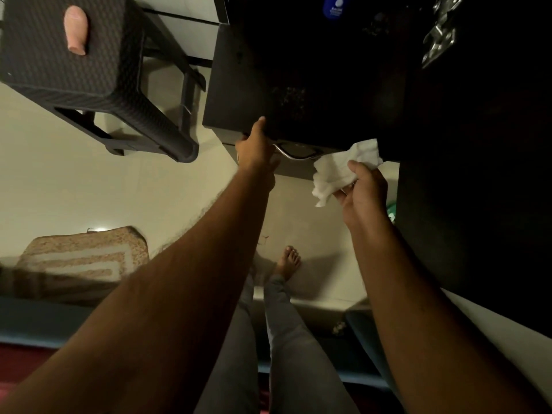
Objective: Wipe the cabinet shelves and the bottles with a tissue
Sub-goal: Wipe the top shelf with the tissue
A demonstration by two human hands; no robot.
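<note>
Left hand [257,147] grips the near edge of the dark cabinet shelf [239,94], by a curved metal handle [294,154]. Right hand [363,191] clamps the crumpled white tissue [337,171] at the shelf's near edge. Blue bottle [334,6] far back.

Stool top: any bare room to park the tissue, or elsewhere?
The stool top is bare on either side of the pink bottle. The dark shelf looks bare between the left hand and the blue bottle, though dim. Crowded: the front edge, with both hands, the tissue and the metal handle.
</note>
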